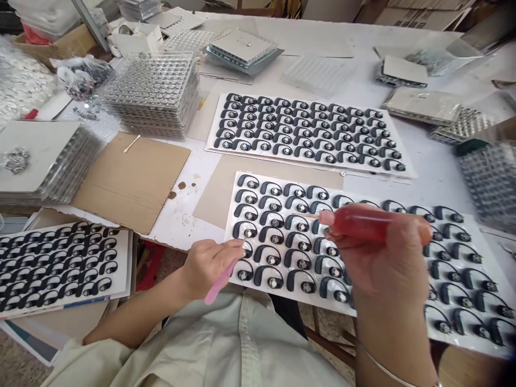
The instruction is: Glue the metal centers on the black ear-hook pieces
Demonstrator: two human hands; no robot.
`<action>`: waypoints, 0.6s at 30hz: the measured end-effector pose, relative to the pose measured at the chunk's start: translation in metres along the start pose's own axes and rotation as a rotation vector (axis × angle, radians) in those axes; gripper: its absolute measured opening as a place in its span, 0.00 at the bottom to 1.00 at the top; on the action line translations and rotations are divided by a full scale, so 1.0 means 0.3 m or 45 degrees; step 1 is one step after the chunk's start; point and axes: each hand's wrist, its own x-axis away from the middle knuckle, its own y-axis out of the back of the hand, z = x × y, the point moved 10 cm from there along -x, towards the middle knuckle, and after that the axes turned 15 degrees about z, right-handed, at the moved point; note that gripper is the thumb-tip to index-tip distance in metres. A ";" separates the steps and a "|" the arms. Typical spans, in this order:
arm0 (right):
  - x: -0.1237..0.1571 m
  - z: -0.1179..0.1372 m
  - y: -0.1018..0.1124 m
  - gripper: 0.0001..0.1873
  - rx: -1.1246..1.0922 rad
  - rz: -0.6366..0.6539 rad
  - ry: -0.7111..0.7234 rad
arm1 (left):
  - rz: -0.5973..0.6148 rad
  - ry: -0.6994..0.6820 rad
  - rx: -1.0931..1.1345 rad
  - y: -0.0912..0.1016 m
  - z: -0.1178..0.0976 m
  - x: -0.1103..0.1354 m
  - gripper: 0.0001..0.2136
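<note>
Head cam has us looking down at a big white card (pixel 230 231) laid out in rows of black ear-hook earbuds (pixel 274 255), and both hands are right over it. Our right grip (pixel 382 258) is closed around a translucent red-handled tool (pixel 374 224), fingers wrapped around the fat handle. Its thin pale tip (pixel 312 215) points left over the upper rows of the earbuds; we can't tell if it's actually touching one. The hand itself covers the middle of the card.

Our left grip (pixel 207 269) sits at the card's near left edge, with the fingertips (pixel 239 244) reaching just over the earbuds. It's pressed together on a pink stick (pixel 220 282), which angles down and away from the card, though the hand hides exactly how it's pinched.

Around that, the white surface (pixel 437 185) is pretty packed. Another card of earbuds (pixel 306 131) lies straight ahead, and a third (pixel 66 266) sits lower left. There's a sheet of brown cardboard (pixel 133 183) with a cotton swab (pixel 132 143) on it, just left of the upper card. Behind that is a tall stack of transparent plastic trays (pixel 153 94), and a bag of small metal parts (pixel 24 83) sits at the far left.
</note>
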 end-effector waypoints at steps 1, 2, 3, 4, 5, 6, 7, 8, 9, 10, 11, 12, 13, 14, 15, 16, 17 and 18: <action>-0.003 0.014 0.010 0.12 -0.007 0.008 -0.001 | 0.023 0.001 -0.037 -0.016 -0.006 0.002 0.08; -0.002 0.027 0.019 0.13 0.003 0.005 0.003 | 0.040 0.000 -0.071 -0.028 -0.010 0.003 0.08; 0.000 0.039 0.023 0.15 0.020 0.005 0.016 | 0.050 -0.008 -0.106 -0.038 -0.014 0.004 0.08; 0.005 0.048 0.026 0.16 0.034 -0.004 0.030 | 0.056 -0.018 -0.140 -0.046 -0.019 0.003 0.08; 0.013 0.050 0.027 0.16 0.037 -0.023 0.038 | 0.058 -0.028 -0.172 -0.050 -0.024 0.002 0.07; 0.023 0.044 0.024 0.16 0.030 -0.041 0.034 | 0.058 -0.037 -0.201 -0.053 -0.029 0.000 0.07; 0.033 0.032 0.017 0.16 0.017 -0.057 0.014 | 0.056 -0.045 -0.226 -0.053 -0.034 -0.002 0.06; 0.045 0.014 0.007 0.17 -0.002 -0.076 -0.015 | 0.052 -0.051 -0.248 -0.052 -0.039 -0.005 0.06; 0.057 -0.005 -0.006 0.18 -0.015 -0.097 -0.044 | 0.046 -0.059 -0.268 -0.050 -0.045 -0.008 0.06; 0.070 -0.019 -0.021 0.18 -0.008 -0.125 -0.059 | 0.041 -0.065 -0.285 -0.047 -0.051 -0.012 0.06; 0.080 -0.025 -0.039 0.18 0.025 -0.145 -0.049 | 0.039 -0.068 -0.299 -0.045 -0.056 -0.015 0.06; 0.088 -0.023 -0.062 0.18 0.083 -0.153 -0.015 | 0.044 -0.072 -0.307 -0.044 -0.061 -0.017 0.06; 0.092 -0.015 -0.090 0.17 0.158 -0.143 0.031 | 0.054 -0.074 -0.316 -0.046 -0.066 -0.020 0.05; 0.094 -0.005 -0.122 0.16 0.240 -0.118 0.080 | 0.074 -0.073 -0.332 -0.050 -0.070 -0.023 0.05; 0.094 0.004 -0.155 0.15 0.326 -0.082 0.126 | 0.100 -0.073 -0.356 -0.056 -0.075 -0.025 0.05; 0.093 0.012 -0.187 0.15 0.405 -0.042 0.168 | 0.129 -0.071 -0.386 -0.064 -0.079 -0.027 0.05; 0.092 0.019 -0.215 0.14 0.476 -0.004 0.209 | 0.159 -0.067 -0.419 -0.073 -0.083 -0.029 0.05; 0.091 0.024 -0.240 0.14 0.539 0.031 0.246 | 0.178 -0.062 -0.451 -0.079 -0.087 -0.031 0.06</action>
